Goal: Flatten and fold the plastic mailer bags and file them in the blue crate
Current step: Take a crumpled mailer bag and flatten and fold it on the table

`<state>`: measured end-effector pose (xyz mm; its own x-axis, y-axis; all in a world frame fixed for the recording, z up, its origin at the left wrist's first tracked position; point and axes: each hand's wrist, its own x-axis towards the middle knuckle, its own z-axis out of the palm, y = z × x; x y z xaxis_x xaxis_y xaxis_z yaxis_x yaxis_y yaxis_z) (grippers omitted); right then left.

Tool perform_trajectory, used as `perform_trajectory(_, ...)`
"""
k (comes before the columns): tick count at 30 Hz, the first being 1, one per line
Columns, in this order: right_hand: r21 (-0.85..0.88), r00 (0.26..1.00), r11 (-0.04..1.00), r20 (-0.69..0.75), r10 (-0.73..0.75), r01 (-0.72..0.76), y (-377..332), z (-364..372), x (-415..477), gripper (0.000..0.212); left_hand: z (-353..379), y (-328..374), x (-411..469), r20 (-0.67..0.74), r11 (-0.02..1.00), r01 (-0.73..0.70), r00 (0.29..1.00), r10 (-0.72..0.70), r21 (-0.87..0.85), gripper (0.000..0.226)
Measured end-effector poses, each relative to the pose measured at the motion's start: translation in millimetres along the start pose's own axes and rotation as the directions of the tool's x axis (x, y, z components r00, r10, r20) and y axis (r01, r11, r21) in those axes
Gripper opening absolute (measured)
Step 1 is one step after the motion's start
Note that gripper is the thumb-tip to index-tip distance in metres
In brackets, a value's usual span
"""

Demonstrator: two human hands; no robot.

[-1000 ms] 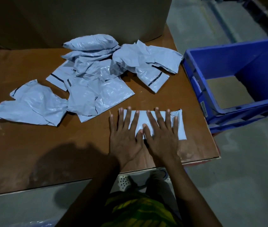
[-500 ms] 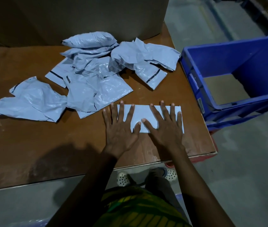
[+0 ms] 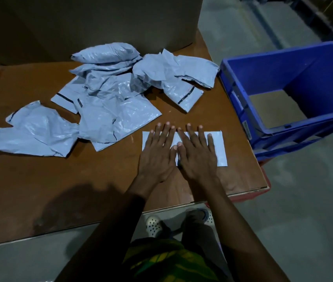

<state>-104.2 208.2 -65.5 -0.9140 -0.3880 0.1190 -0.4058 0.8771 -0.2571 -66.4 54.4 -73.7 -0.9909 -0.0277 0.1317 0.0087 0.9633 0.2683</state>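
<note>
A folded pale grey mailer bag (image 3: 219, 147) lies flat near the right front of the brown table (image 3: 39, 190). My left hand (image 3: 158, 153) and my right hand (image 3: 197, 153) press on it side by side with straight, spread fingers, thumbs touching in the middle. Several crumpled grey mailer bags (image 3: 110, 102) lie in a loose heap behind and to the left. The blue crate (image 3: 263, 78) stands off the table's right edge, tilted toward me, with nothing visible inside but its cardboard-coloured bottom.
A big cardboard box (image 3: 90, 23) stands at the back of the table. One crumpled bag (image 3: 31, 135) lies apart at the far left. Concrete floor shows to the right. My feet (image 3: 155, 224) are below the table's front edge.
Both hands slid together toward the middle of the folded bag, which now lies flatter with a straighter outline. The heap and the crate have not moved.
</note>
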Motion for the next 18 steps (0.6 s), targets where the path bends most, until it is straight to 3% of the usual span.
perform_trajectory(13,-0.042,0.983,0.986,0.085,0.164,-0.161,36,-28,-10,0.072,-13,-47,-15,-0.020,0.993,0.114,0.993,-0.114,0.009,0.065)
perform_trajectory(16,0.033,0.962,0.964,0.071,0.262,-0.265,54,-40,-12,0.076,-19,-53,-18,-0.024,0.993,0.114,0.993,-0.115,-0.022,0.067)
perform_trajectory(18,0.183,0.962,0.948,0.129,0.240,-0.261,70,-51,-8,0.079,-28,-50,-18,-0.024,0.993,0.053,0.998,-0.055,-0.106,0.068)
